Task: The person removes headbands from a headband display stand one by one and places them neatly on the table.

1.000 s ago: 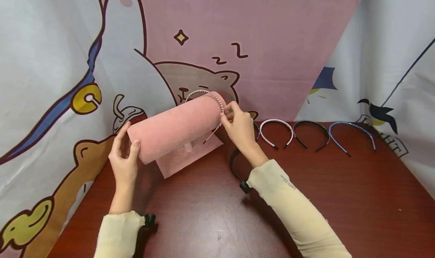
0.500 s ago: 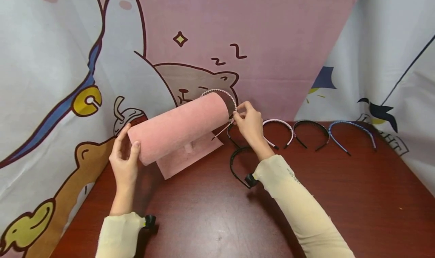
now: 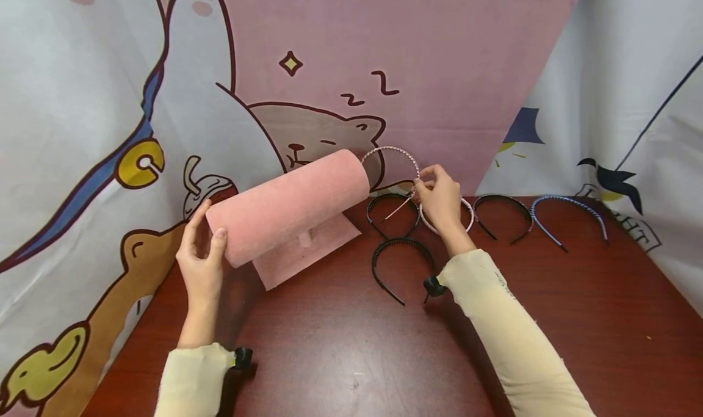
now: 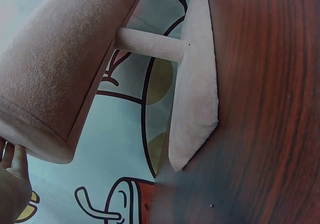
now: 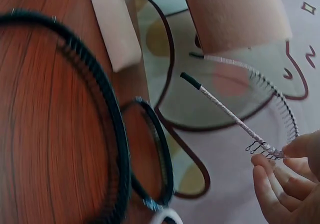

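A pink plush headband stand [image 3: 291,206] has a thick horizontal roll on a short stem [image 4: 150,44] above a flat base [image 3: 280,267]. At the roll's near left end, my left hand [image 3: 202,267] grips it, thumb in front and fingers at the end face. My right hand [image 3: 441,202] pinches a pale pink wrapped headband [image 3: 391,148] by one side, to the right of the roll's far end. In the right wrist view its dark tip and small inner teeth show, and thumb and fingertips hold the headband [image 5: 227,111]. The headband hangs in the air, apart from the roll.
On the brown table [image 3: 329,356] behind and below my right hand lie a black headband [image 3: 376,264], a dark one [image 3: 369,212], a white-pink one [image 3: 470,212], another black one [image 3: 502,198] and a blue one [image 3: 568,202]. A printed cartoon cloth [image 3: 439,69] hangs behind.
My right hand has drawn the pale pink headband rightward off the roll's far end, from around the roll into free air. My left hand and the stand stay put.
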`<state>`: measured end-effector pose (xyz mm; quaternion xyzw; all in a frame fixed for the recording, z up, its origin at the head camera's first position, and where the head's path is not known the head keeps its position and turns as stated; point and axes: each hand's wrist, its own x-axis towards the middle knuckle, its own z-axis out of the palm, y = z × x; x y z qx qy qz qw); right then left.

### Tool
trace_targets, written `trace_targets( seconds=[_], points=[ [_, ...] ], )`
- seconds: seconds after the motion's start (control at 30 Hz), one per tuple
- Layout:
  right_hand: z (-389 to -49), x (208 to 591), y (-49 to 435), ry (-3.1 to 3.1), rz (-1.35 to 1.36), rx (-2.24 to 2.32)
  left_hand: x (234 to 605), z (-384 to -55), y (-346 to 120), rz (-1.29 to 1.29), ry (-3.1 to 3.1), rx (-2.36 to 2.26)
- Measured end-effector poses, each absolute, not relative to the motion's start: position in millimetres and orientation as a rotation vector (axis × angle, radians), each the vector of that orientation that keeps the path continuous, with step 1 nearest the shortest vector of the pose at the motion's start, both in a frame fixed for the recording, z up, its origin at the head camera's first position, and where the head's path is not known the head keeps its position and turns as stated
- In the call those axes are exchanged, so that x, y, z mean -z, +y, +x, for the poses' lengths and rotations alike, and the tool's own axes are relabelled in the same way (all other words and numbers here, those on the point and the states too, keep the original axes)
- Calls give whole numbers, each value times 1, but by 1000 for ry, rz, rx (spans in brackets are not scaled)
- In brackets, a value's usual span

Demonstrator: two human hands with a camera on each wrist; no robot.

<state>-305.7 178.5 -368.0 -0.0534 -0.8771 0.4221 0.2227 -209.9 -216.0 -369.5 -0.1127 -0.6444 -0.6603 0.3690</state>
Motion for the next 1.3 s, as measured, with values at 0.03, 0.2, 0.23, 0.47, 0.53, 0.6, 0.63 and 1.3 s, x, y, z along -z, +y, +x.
trace_targets(
  seconds=[0.03,0.2,0.23,0.47,0.53,0.6,0.63,1.3],
  points=[
    [-304,368,184,-2429,-153,-1164,369,-209,-216,-291,-1651,1700],
    [-290,366,207,-2474,-183,-1136,366,-207,-216,-304,-1624,1729],
    [-286,367,211,-2483,-184,-1119,365,-207,-216,-303,-1622,1729],
    [-261,369,240,-2543,-136,-955,366,-205,-216,-290,-1628,1723],
    [-254,369,249,-2565,-106,-937,366,-205,-215,-292,-1623,1726],
    [-247,370,258,-2595,-83,-940,366,-206,-215,-295,-1624,1726],
    [-243,371,263,-2612,-72,-951,366,-207,-215,-299,-1623,1726],
    [-203,403,333,-2972,2,-844,366,-206,-213,-300,-1618,1744]
  ],
)
